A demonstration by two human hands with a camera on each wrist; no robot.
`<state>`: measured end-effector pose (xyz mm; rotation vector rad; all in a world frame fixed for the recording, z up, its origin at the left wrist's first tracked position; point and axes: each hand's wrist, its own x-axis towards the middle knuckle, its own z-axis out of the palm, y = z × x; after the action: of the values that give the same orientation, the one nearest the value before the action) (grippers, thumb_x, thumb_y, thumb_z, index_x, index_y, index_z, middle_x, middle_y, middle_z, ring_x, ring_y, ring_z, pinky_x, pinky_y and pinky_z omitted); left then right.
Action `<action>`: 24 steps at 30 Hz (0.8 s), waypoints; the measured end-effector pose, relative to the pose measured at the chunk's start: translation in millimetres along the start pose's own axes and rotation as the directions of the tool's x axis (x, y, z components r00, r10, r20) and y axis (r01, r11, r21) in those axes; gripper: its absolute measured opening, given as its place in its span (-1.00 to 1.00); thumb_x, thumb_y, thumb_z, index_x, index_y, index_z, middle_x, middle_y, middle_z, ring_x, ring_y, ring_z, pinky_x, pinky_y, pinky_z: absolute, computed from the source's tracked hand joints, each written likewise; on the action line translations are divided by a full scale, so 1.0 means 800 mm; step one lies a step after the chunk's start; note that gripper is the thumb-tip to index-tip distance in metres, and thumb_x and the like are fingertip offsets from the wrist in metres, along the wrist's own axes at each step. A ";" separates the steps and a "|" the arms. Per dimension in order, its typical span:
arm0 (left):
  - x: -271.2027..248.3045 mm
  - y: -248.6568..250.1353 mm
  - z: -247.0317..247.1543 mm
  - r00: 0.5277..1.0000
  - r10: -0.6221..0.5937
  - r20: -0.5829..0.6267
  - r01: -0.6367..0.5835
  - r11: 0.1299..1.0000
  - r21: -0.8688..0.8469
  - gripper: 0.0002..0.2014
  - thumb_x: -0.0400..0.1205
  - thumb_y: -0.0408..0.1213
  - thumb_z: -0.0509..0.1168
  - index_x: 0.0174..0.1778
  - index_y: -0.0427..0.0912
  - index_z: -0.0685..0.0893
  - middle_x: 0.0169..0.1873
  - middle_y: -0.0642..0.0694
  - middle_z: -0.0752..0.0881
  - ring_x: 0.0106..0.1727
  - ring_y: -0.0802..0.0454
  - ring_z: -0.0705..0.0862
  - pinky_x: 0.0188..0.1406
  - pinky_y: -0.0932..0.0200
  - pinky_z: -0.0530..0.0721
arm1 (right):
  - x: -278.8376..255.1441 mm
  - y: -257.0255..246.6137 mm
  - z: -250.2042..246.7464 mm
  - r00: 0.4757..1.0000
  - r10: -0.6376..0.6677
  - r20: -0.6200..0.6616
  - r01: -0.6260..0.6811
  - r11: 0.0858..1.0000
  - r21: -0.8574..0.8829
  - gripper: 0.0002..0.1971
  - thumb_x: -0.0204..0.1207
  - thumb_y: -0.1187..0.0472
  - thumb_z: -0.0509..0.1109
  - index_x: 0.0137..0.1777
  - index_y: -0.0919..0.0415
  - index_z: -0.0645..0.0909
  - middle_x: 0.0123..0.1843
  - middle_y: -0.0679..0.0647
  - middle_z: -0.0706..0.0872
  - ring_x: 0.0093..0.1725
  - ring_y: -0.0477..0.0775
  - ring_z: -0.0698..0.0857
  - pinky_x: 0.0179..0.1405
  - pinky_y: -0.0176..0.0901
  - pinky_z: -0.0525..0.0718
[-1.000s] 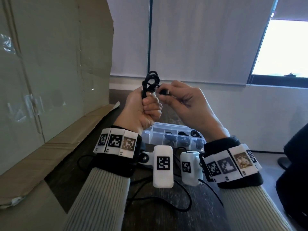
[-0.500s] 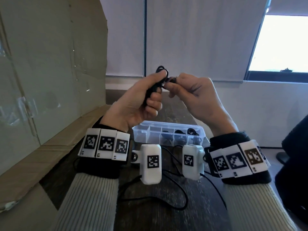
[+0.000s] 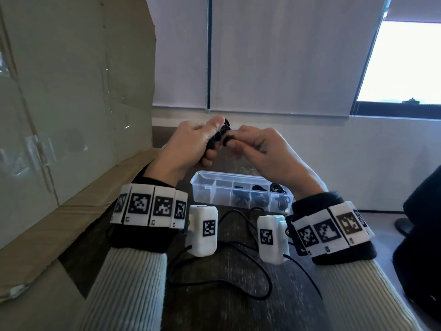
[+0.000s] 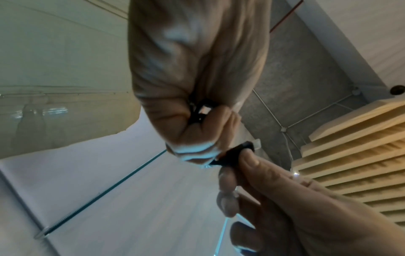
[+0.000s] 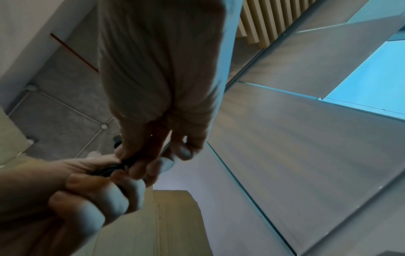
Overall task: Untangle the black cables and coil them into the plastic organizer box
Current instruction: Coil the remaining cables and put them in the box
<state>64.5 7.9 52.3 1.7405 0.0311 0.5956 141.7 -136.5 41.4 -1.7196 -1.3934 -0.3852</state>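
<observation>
Several coils already fill the organizer box (image 3: 241, 185); both hands (image 3: 188, 145) (image 3: 260, 151) pinch another black cable (image 3: 220, 134), one loose cable (image 3: 229, 283) remaining.

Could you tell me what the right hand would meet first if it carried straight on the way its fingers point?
Most likely the left hand, gripping the same black cable bundle; they look almost touching.

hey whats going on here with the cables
A person is holding a small coiled black cable up in front of them with both hands. The left hand grips the bundle while the right hand pinches its end. Below on the dark table sits a clear plastic organizer box, lid off, with several coiled black cables already in its right-side compartments; the left ones look empty. Another loose black cable lies on the table nearer the person.
</observation>
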 end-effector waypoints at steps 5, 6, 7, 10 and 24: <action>-0.002 0.004 0.003 0.999 -0.014 0.042 0.017 0.998 -0.060 -0.65 0.72 0.01 0.17 -0.12 -0.21 0.66 -0.47 -0.02 0.53 -0.64 0.23 0.41 -0.68 0.37 0.39 | 0.003 -0.007 0.004 0.987 0.120 -0.110 -0.112 0.991 0.078 -0.67 0.60 0.12 0.34 -0.36 -0.25 0.67 -0.45 -0.10 0.56 -0.38 -0.09 0.48 -0.24 -0.06 0.49; -0.003 0.005 0.003 0.998 -0.034 0.062 0.038 0.996 -0.076 -0.66 0.72 0.02 0.17 -0.14 -0.15 0.67 -0.47 0.01 0.53 -0.63 0.23 0.41 -0.68 0.37 0.39 | 0.004 -0.010 0.003 0.979 0.163 -0.125 -0.153 0.984 0.089 -0.69 0.61 0.14 0.37 -0.33 -0.24 0.72 -0.49 -0.14 0.55 -0.43 -0.14 0.46 -0.31 -0.18 0.46; -0.004 0.005 0.003 0.995 -0.051 0.083 0.059 0.994 -0.091 -0.68 0.72 0.03 0.16 -0.17 -0.08 0.66 -0.46 0.02 0.52 -0.63 0.24 0.41 -0.68 0.37 0.39 | 0.003 -0.012 0.002 0.967 0.212 -0.139 -0.199 0.974 0.104 -0.75 0.60 0.16 0.40 -0.24 -0.16 0.79 -0.55 -0.18 0.55 -0.50 -0.22 0.42 -0.37 -0.30 0.42; -0.007 0.009 0.009 0.989 -0.083 0.125 0.100 0.986 -0.135 -0.70 0.72 0.04 0.13 -0.18 -0.03 0.63 -0.44 0.02 0.51 -0.61 0.23 0.40 -0.66 0.37 0.41 | 0.002 -0.016 -0.005 0.932 0.322 -0.169 -0.300 0.944 0.140 -0.86 0.57 0.18 0.45 -0.10 0.15 0.84 -0.67 -0.25 0.55 -0.64 -0.27 0.45 -0.53 -0.54 0.34; -0.010 0.010 0.000 0.985 -0.101 0.141 0.102 0.995 0.003 -0.94 0.70 -0.27 0.25 -0.03 -0.13 0.62 -0.42 -0.06 0.60 -0.45 0.11 0.53 -0.50 0.28 0.59 | -0.004 -0.009 -0.009 0.936 0.351 0.006 -0.349 0.927 0.140 -0.79 0.58 0.15 0.43 -0.25 0.11 0.82 -0.47 0.07 0.53 -0.58 -0.21 0.30 -0.57 -0.45 0.30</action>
<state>55.3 2.8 56.2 1.7619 0.0195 0.3967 136.4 -144.0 46.5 -1.7981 -1.0429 -0.1019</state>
